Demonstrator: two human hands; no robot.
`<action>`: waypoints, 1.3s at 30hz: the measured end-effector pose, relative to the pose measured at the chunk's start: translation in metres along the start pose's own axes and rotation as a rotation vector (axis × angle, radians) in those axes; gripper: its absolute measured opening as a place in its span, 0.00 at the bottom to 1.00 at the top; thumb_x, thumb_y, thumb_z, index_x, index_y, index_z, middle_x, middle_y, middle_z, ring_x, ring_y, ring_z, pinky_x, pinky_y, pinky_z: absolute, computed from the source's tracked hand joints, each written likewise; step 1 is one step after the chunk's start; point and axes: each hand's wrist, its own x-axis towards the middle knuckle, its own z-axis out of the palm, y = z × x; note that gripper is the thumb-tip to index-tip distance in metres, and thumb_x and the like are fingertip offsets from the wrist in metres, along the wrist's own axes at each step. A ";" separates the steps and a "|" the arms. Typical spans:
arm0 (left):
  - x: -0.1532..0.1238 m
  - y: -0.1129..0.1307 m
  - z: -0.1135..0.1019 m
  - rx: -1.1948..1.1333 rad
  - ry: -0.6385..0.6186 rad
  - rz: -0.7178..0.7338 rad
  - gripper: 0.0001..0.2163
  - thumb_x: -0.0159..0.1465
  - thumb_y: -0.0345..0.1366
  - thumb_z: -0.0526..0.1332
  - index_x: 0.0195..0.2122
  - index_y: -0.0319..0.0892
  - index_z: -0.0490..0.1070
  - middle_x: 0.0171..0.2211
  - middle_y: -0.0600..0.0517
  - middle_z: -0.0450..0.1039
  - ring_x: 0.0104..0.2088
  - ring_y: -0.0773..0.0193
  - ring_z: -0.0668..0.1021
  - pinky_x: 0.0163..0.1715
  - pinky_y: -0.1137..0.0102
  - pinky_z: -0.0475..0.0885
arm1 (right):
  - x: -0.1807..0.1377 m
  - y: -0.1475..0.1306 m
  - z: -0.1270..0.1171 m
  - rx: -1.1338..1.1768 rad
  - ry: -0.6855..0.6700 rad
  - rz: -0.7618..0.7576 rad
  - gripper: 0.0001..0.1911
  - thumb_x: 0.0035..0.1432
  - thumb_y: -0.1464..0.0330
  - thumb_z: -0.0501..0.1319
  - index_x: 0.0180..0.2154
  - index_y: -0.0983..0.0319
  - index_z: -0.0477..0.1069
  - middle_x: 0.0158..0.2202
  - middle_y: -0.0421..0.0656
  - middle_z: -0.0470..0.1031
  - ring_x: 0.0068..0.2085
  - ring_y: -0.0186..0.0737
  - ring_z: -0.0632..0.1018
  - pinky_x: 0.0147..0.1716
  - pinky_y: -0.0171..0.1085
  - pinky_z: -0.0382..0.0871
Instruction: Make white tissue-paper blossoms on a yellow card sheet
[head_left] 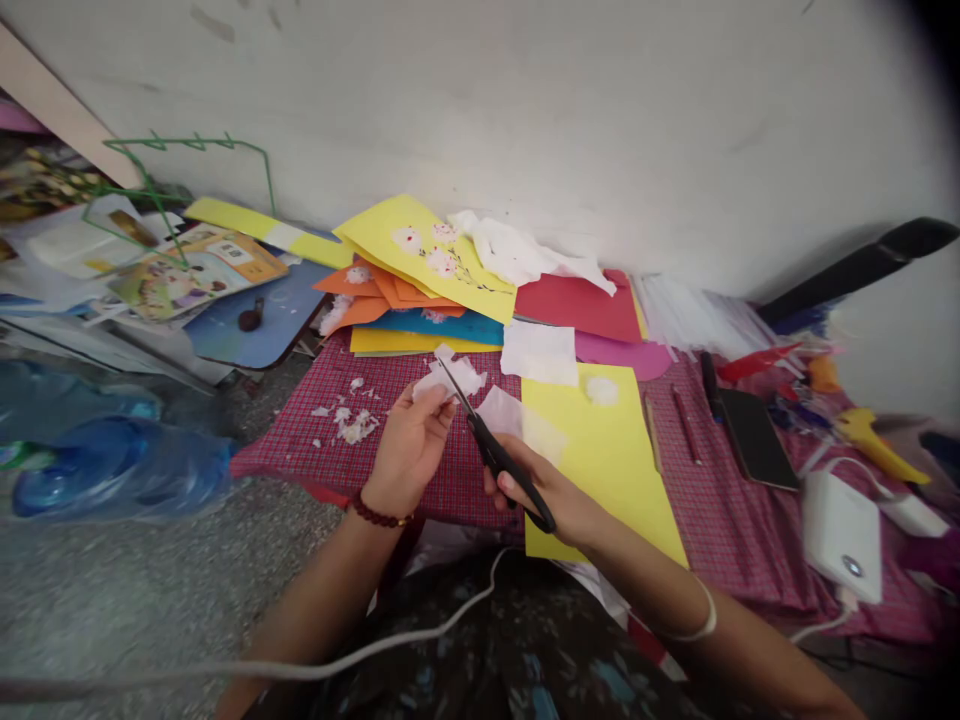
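Pinched in my left hand [416, 430] is a small piece of white tissue paper [433, 383], its fingers closed on the lower edge. My right hand [536, 490] grips black-handled scissors [491, 450], whose blades point up and left at the tissue. Whether the blades touch the tissue I cannot tell. White paper scraps [352, 425] lie on the checked cloth left of my left hand. Beside my right hand is a yellow sheet [615, 460] with a white round tuft [602, 390] on it. Square white tissue sheets [538, 352] lie beyond the scissors.
At the back, a yellow card with painted flowers [427, 245] rests on coloured papers, next to crumpled white tissue [517, 250]. On the right lie pencils [686, 425], a black phone [757, 440] and a white power bank [844, 535]. A white cable [450, 630] crosses my lap.
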 end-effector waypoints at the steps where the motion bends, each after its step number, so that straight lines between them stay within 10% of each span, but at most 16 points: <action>1: 0.001 0.000 -0.001 0.001 0.003 0.005 0.09 0.50 0.22 0.70 0.30 0.38 0.74 0.30 0.54 0.78 0.30 0.71 0.78 0.32 0.76 0.74 | 0.001 0.000 0.000 -0.004 0.005 0.001 0.38 0.56 0.44 0.62 0.56 0.63 0.60 0.34 0.39 0.65 0.30 0.32 0.68 0.30 0.35 0.60; 28: 0.042 0.007 0.007 0.068 -0.021 -0.074 0.06 0.51 0.24 0.67 0.28 0.37 0.72 0.28 0.52 0.77 0.28 0.69 0.78 0.34 0.72 0.76 | 0.026 0.010 -0.017 0.075 0.159 0.009 0.27 0.57 0.50 0.64 0.49 0.63 0.67 0.26 0.35 0.68 0.18 0.26 0.67 0.18 0.30 0.53; 39: 0.040 0.031 -0.010 0.225 0.020 0.099 0.10 0.47 0.25 0.72 0.26 0.37 0.73 0.24 0.55 0.74 0.22 0.74 0.73 0.23 0.79 0.70 | 0.030 0.012 -0.029 0.241 -0.044 0.052 0.27 0.57 0.47 0.64 0.44 0.62 0.65 0.34 0.41 0.72 0.29 0.31 0.72 0.29 0.34 0.61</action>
